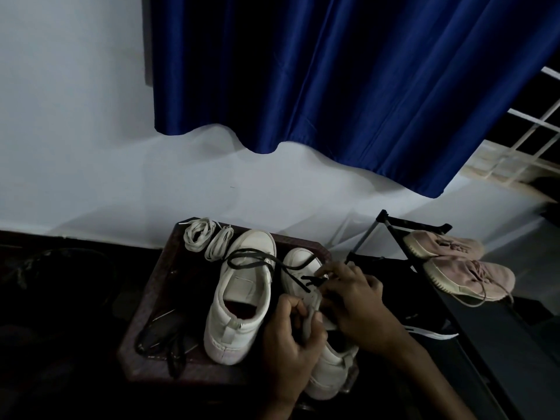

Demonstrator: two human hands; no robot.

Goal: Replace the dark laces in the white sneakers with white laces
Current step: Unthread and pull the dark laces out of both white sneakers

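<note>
Left hand (pixel 291 338) curled, gripping laced sneaker (pixel 330 368) tongue; right hand (pixel 354 301) palm-down, pinching dark lace (pixel 294 277).

A deep blue curtain (pixel 348 77) hangs in folds across the upper middle and right, and its wavy hem ends partway down a white wall (pixel 75 116). At the right edge a white window grille (pixel 527 137) shows past the curtain. Below it stands a black shoe rack (pixel 394 221) with a pair of pink sneakers (pixel 472 278) side by side on top, laces loose. A black shoe with a white sole (pixel 424 325) lies just below them. A dark reddish-brown stool (pixel 169 277) sits in the middle foreground
</note>
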